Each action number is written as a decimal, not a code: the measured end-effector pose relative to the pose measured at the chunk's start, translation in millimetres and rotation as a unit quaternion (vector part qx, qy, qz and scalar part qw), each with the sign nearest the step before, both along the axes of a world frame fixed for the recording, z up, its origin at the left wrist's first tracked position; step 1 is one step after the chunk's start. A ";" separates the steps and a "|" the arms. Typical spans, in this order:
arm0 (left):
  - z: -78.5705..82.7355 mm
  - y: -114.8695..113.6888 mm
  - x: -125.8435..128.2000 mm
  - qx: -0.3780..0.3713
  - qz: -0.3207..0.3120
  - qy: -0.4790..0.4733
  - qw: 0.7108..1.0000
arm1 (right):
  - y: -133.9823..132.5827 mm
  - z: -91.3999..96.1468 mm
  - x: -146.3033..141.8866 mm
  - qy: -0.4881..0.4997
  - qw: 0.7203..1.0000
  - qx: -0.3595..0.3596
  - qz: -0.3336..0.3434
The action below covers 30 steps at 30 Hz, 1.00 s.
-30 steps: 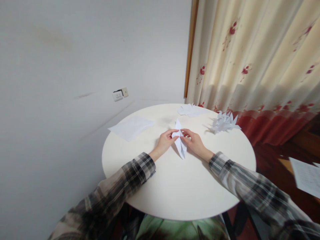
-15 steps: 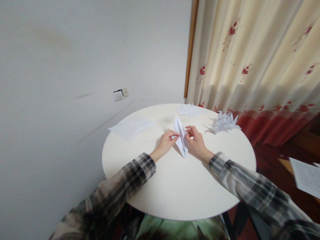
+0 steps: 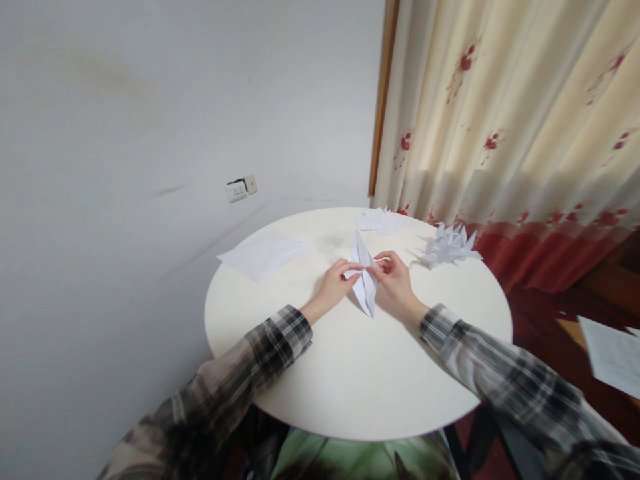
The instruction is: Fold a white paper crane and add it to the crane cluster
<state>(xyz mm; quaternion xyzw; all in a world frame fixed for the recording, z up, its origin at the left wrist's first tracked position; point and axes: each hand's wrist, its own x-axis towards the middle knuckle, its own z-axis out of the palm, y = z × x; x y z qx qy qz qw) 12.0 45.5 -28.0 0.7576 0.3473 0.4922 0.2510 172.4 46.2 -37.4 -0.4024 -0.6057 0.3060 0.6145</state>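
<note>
A folded white paper [image 3: 366,293], long and diamond-shaped with pointed ends, is held just above the round white table [image 3: 365,380]. My left hand [image 3: 337,281] pinches its left side near the middle between thumb and fingers. On the opposite side my right hand [image 3: 395,277] pinches it too, and the fingertips of both hands nearly meet at its centre. A crease runs along the paper's length, and its middle is partly hidden by my fingers.
Flat white sheets [image 3: 265,255] lie at the table's left. More white paper [image 3: 377,220] lies at the far edge, and a heap of folded pointed paper pieces [image 3: 450,245] sits at the right. Beyond are a wall with a socket [image 3: 237,191] and a curtain [image 3: 505,120].
My right hand's fingertips have moved left onto the paper's middle, close to my left fingertips. The folded paper has shifted slightly right and its halves look more spread.
</note>
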 end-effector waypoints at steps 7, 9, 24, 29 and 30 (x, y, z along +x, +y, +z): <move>0.8 -2.7 -2.2 0.142 0.130 0.097 0.976 | -5.3 4.1 -1.3 -0.017 0.997 0.038 -0.062; 4.3 -7.8 -1.6 0.192 0.152 0.130 0.961 | -6.4 5.6 -1.4 -0.022 0.996 0.041 -0.078; -11.2 7.8 8.0 -0.175 -0.067 -0.188 0.964 | -24.3 13.2 -3.9 -0.185 0.974 0.127 0.045; -12.5 9.9 7.7 -0.247 -0.084 -0.257 0.931 | -25.5 13.1 -3.1 -0.171 0.975 0.117 0.082; -11.4 8.3 7.2 -0.253 -0.076 -0.257 0.930 | -26.0 13.6 -3.0 -0.167 0.976 0.118 0.071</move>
